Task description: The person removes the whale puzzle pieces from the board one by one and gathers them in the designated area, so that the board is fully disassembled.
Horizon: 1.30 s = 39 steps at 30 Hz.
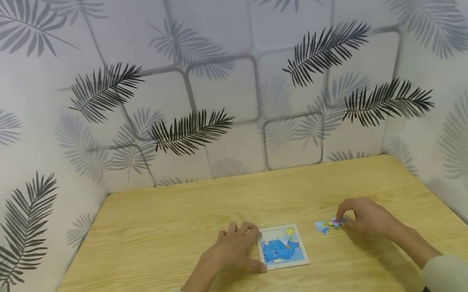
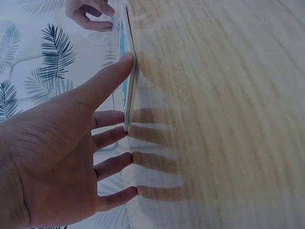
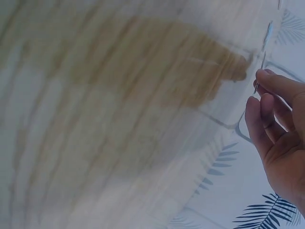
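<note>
The right hand [image 1: 369, 219] pinches a partly hidden puzzle piece [image 1: 336, 223] beside loose blue-and-yellow pieces [image 1: 322, 226]. Spread wide, the left hand [image 1: 236, 249] touches the left edge of the white-framed puzzle board [image 1: 287, 264], blue whale and yellow sun showing, on the wood-grain table [image 1: 180, 212].

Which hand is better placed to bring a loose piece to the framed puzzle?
The right hand, I'd judge: it is at the loose pieces, pinching one. The left hand touches the left side of the puzzle frame, farther from the pieces, so probably suits steadying.
</note>
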{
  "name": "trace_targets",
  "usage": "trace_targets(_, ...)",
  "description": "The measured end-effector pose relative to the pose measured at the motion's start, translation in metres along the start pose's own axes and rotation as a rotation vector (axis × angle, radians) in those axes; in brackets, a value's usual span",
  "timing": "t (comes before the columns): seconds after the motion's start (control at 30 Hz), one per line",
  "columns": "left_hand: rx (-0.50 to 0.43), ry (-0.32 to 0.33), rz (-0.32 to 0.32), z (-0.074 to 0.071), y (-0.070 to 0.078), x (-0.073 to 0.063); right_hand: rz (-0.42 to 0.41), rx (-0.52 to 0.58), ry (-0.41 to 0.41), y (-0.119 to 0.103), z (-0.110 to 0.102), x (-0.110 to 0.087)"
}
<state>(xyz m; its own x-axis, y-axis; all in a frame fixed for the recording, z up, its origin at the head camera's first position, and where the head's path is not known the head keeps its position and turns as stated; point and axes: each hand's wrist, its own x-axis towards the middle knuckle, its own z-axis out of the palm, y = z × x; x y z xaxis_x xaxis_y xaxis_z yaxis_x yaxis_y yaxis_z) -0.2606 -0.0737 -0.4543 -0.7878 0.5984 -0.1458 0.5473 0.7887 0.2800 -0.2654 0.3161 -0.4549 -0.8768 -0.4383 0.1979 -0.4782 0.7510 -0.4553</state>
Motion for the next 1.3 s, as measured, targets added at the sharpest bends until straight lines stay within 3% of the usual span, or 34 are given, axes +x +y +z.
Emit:
trace_targets(0.17,0.005,0.004,-0.004,0.002,0.002,-0.002,-0.001,-0.015,-0.025,0.002,0.003,-0.001)
trace_targets(0.4,0.011,0.002,-0.023,-0.004,0.006,-0.009,0.015,0.047,-0.075,0.003,0.004,0.001)
trace_targets(0.63,0.034,-0.008,-0.036,-0.006,0.011,-0.006,-0.001,-0.002,-0.025,-0.003,-0.001,0.006)
trace_targets(0.8,0.036,-0.008,-0.046,-0.007,0.011,-0.005,-0.09,0.009,0.01,-0.017,0.005,0.018)
trace_targets(1.3,0.058,-0.021,-0.034,-0.011,0.008,-0.002,-0.175,0.14,-0.147,-0.064,0.035,0.05)
